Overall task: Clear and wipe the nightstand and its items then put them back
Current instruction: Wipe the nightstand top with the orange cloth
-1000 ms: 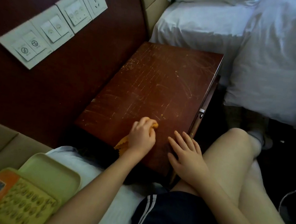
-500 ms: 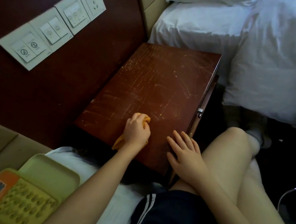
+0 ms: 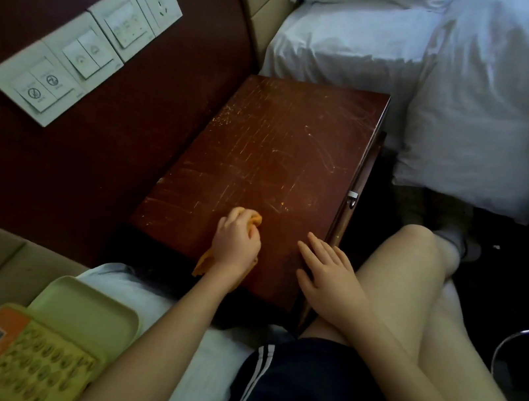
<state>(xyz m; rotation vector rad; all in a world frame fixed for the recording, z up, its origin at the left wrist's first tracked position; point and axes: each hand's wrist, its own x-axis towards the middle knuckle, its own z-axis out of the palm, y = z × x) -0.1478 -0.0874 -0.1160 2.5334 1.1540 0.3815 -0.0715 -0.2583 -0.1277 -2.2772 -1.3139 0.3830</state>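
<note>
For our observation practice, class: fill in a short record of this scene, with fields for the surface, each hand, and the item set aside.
surface: dark red-brown scratched wooden nightstand top
left hand: grips crumpled orange cloth on the top's near part
right hand: flat, fingers straight, on the near right corner
set aside: yellow-green push-button telephone, on white bedding at the person's left

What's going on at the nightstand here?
A person seated beside the nightstand is at the wiping step. The left hand grips an orange cloth against the near part of the scratched top. The right hand rests flat, fingers straight, on the near right corner. The yellow telephone lies off the nightstand, on white bedding at lower left.
</note>
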